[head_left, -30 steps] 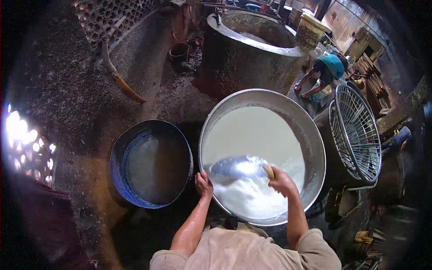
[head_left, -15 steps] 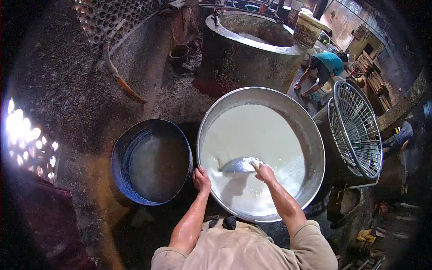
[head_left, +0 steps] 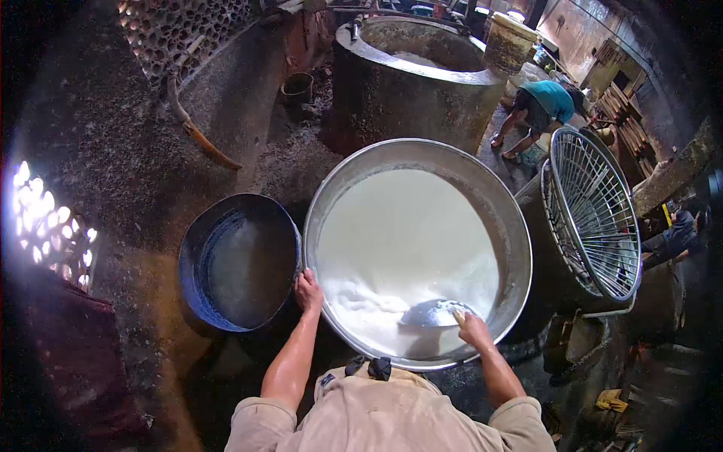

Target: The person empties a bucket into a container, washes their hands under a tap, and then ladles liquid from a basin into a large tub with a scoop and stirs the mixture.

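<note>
In front of me stands a wide round metal pan (head_left: pixel 515 226) holding milky white liquid (head_left: pixel 407 218). My left hand (head_left: pixel 308 292) is closed over the pan's left rim. With my right hand (head_left: pixel 474 331) I grip the short handle of a broad, shallow metal ladle (head_left: pixel 433 312). Its bowl is partly sunk in the liquid near the pan's front right side. White froth (head_left: pixel 361 297) shows on the surface left of the ladle. Close beside my left hand is a blue drum (head_left: pixel 197 290) with dark, cloudy liquid inside.
A wire basket (head_left: pixel 595 215) leans on a dark drum at the right. Behind the pan rises a large round concrete vat (head_left: pixel 414 109), with a dirty bucket (head_left: pixel 509 44) on its edge. A person (head_left: pixel 538 109) bends down at the back right. A curved pipe (head_left: pixel 199 135) hangs at left.
The ladle has moved right and toward me through the liquid, leaving froth behind it. My left hand stays on the rim. The whole view has shifted slightly.
</note>
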### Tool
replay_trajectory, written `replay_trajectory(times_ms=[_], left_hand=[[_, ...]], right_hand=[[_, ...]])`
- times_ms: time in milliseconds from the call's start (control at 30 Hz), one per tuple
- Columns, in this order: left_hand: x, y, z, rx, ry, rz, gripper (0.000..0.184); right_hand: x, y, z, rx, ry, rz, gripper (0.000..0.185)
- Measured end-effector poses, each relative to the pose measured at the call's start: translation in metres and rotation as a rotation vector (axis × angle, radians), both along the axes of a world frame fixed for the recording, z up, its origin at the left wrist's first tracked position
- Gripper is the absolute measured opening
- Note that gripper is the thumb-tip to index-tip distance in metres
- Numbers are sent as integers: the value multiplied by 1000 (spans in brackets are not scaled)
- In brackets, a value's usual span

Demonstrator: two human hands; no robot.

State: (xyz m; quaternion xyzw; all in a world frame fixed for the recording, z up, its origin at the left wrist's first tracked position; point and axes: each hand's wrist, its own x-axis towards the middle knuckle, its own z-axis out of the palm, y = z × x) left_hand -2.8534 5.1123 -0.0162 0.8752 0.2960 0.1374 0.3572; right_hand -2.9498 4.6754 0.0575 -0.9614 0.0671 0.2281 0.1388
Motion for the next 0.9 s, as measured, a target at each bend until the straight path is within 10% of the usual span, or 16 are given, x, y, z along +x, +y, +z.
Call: replay_trajectory(times_ms=[367, 633, 900], left_hand=[[2, 2, -6, -47, -10, 27, 47], [4, 7, -14, -50, -7, 27, 53], [3, 2, -10, 18, -1, 30, 49]], right_hand=[[25, -97, 113, 272, -225, -144, 46], [103, -97, -52, 179, -401, -328, 37], [59, -14, -55, 435, -150, -389, 22]])
